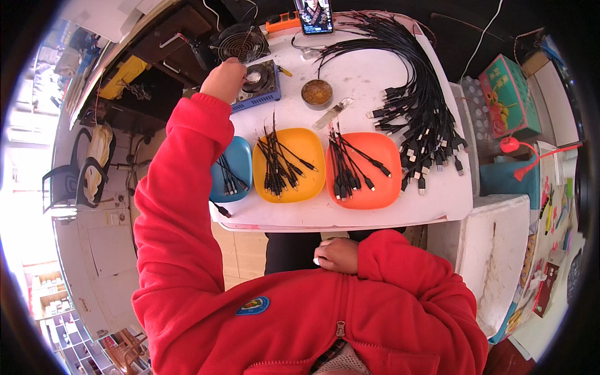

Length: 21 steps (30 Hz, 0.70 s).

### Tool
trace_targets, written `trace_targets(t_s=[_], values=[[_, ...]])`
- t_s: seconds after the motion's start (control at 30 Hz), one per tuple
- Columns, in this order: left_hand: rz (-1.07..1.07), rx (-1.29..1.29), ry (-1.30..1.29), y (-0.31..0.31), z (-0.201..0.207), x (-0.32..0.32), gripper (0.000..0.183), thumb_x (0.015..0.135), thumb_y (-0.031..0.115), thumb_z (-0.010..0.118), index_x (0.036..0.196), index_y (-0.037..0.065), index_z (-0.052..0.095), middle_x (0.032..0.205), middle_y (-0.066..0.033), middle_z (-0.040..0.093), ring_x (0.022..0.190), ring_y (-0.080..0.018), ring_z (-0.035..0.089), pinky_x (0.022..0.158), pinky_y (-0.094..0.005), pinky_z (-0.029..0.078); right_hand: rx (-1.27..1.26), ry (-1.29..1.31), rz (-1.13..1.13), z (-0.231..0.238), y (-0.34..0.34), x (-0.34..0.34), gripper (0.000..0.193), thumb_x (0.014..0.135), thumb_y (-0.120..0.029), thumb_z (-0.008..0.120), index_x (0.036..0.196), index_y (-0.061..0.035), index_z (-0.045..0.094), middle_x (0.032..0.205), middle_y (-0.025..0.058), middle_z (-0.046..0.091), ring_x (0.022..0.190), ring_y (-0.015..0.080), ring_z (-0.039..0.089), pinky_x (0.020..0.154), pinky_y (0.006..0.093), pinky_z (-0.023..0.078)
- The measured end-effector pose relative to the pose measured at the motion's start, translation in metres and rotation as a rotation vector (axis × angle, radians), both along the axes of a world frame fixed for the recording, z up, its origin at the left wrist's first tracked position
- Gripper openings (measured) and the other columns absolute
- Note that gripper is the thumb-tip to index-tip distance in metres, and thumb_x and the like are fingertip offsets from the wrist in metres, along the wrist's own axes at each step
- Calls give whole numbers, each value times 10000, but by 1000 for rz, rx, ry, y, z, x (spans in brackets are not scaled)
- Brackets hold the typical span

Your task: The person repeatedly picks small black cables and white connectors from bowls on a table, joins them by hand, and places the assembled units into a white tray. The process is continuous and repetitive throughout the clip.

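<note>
My left hand [225,79] is at the far left of the table, its fingers closed beside a blue box-shaped device [259,97] with a round silvery pot in its top. What those fingers hold, if anything, is hidden. Low at the table's front edge, my right hand [338,255] rests before my body, fingers curled, white at one fingertip; its inside cannot be seen. Short black cables with bare wire ends lie in a blue plate [242,150], a yellow plate [306,140] and an orange plate [381,147]. One black connector [223,211] lies by the blue plate.
A large bundle of black cables [431,119] covers the table's right side. A round tin of brown material [317,92] and a small clear-and-metal strip [333,113] lie mid-table. A fan [240,45] and a propped phone [314,17] stand behind. A white foam box [490,250] is at right.
</note>
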<state>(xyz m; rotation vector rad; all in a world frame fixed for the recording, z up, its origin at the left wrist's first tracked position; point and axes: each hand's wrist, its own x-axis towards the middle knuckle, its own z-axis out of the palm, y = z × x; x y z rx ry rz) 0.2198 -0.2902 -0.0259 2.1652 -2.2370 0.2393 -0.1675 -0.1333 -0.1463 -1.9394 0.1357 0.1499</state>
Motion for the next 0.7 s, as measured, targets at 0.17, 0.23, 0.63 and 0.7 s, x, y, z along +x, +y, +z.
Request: trace_targets(t_s=[0.17,0.23,0.63,0.7], values=[[19,40,-49,-6,1,0,67,756,65,675,807,22,664,865,-137,588,844,-328,612,747,-408,505,13,24,-8,-1,1,-1,246,882,-214,490,837,-12,623,848,183,607,843,361,599,782,456,465],[3,54,-125,-9,0,0,80,771,77,666,825,18,672,901,-161,613,844,-331,640,738,-401,532,2,4,-3,-2,1,-1,247,880,-216,489,847,-13,626,855,183,610,849,360,599,783,456,464],[-89,-449,394,93,71,-66,67,794,42,662,846,0,665,832,-140,595,759,-305,624,659,-356,495,-77,-80,-131,2,11,-10,226,883,-214,527,909,-24,646,892,165,632,866,349,609,775,425,482],[-69,-611,513,144,97,-102,87,780,-15,672,866,-10,663,830,-120,605,702,-249,607,631,-301,483,-50,-101,-150,9,13,-12,214,885,-204,534,910,-25,648,885,160,634,865,340,613,773,413,488]])
